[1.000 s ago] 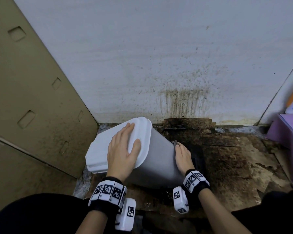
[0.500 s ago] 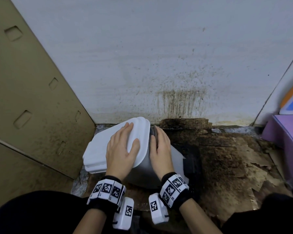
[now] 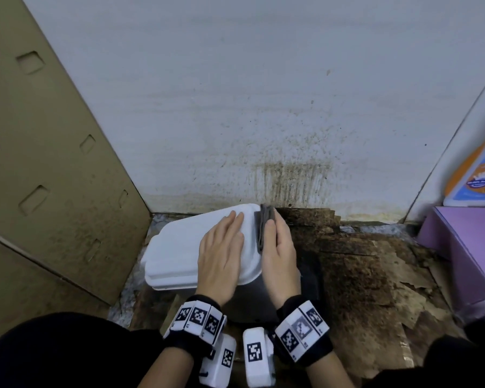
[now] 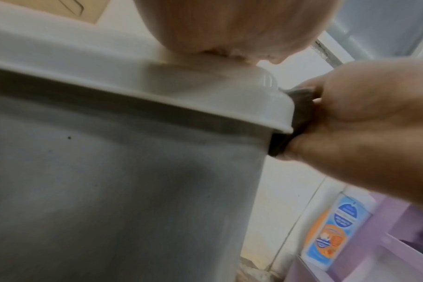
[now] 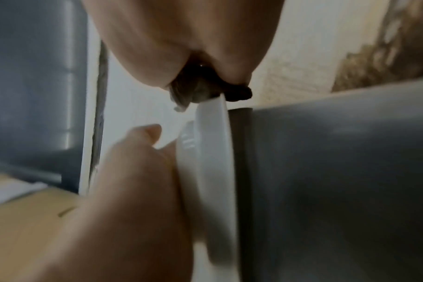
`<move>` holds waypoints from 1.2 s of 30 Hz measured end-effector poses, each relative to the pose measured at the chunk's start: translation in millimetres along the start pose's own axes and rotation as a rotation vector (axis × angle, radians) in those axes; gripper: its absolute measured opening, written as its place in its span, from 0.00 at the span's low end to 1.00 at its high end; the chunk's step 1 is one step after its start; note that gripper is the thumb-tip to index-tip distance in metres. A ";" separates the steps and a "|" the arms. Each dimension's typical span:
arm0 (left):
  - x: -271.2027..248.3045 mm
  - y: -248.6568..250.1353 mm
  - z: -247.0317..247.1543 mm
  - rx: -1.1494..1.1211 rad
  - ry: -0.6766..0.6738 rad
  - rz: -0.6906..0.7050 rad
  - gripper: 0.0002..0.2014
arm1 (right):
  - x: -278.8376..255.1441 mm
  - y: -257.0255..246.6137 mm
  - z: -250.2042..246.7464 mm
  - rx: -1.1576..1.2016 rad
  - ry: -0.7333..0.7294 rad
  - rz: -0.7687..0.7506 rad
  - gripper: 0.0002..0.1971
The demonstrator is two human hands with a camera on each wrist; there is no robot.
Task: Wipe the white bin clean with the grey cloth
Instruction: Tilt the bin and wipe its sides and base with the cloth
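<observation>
While the white bin sits tipped on the stained floor by the wall, the left hand lies flat on its lid, fingers straight and together; the right hand presses the folded grey cloth against the lid's right edge.

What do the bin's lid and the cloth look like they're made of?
Bin lid: looks like smooth moulded plastic, white with a slight sheen, rounded rim and a stepped edge. Grey cloth: soft fabric, matte, folded into layers against the lid's edge; the weave is too blurred to tell.
</observation>
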State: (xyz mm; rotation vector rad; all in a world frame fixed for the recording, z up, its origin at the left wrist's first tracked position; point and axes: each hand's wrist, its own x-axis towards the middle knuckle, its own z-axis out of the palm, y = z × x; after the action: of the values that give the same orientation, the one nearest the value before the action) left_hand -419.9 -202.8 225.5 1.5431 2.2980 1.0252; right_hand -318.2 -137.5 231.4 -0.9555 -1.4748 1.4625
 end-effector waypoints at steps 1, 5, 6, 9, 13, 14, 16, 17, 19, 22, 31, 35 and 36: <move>-0.4 3.4 2.3 -0.058 -0.024 0.001 0.29 | -1.2 2.6 -2.4 -0.137 -0.018 -0.027 0.22; -0.7 16.9 5.1 -0.513 -0.086 -0.131 0.21 | -0.6 13.9 -20.6 -0.353 -0.018 -0.049 0.27; -1.4 18.0 5.0 -0.599 -0.076 -0.154 0.19 | 0.5 15.0 -27.6 -0.352 -0.009 -0.042 0.27; -6.5 10.7 3.9 -0.555 0.008 -0.156 0.16 | 5.5 18.4 -48.8 -0.355 0.022 0.002 0.27; -12.3 -20.1 2.5 -0.280 0.157 -0.168 0.16 | 7.7 26.4 -74.0 -0.332 0.052 0.062 0.25; -12.8 -27.7 1.0 -0.197 0.171 -0.210 0.18 | 8.3 28.3 -79.7 -0.331 0.058 0.075 0.25; -13.3 -39.5 -2.3 -0.052 0.187 -0.346 0.25 | 9.7 31.8 -90.9 -0.343 0.067 0.104 0.25; -14.1 -42.8 -3.7 -0.017 0.195 -0.428 0.29 | 10.2 33.6 -96.1 -0.351 0.069 0.121 0.25; -16.3 -46.1 -4.7 -0.028 0.166 -0.587 0.38 | 10.2 37.4 -106.6 -0.355 0.073 0.158 0.26; -18.9 -46.9 -0.3 -0.145 0.028 -0.720 0.48 | 8.3 41.7 -121.8 -0.345 0.087 0.212 0.26; -16.2 -55.8 2.2 -0.209 -0.004 -0.679 0.49 | 1.4 36.4 -132.1 -0.234 0.135 0.285 0.25; -2.3 -46.1 1.0 -0.220 0.013 -0.587 0.49 | -10.4 34.5 -130.3 -0.173 0.324 0.229 0.23; 4.4 -44.4 -0.9 -0.225 0.007 -0.554 0.49 | -14.0 34.4 -129.1 -0.169 0.366 0.224 0.23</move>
State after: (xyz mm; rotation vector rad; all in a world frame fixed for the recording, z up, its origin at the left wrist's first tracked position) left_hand -455.2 -209.2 199.0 0.7506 2.3122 1.0731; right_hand -194.3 -101.8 193.7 -1.4476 -1.2638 1.2429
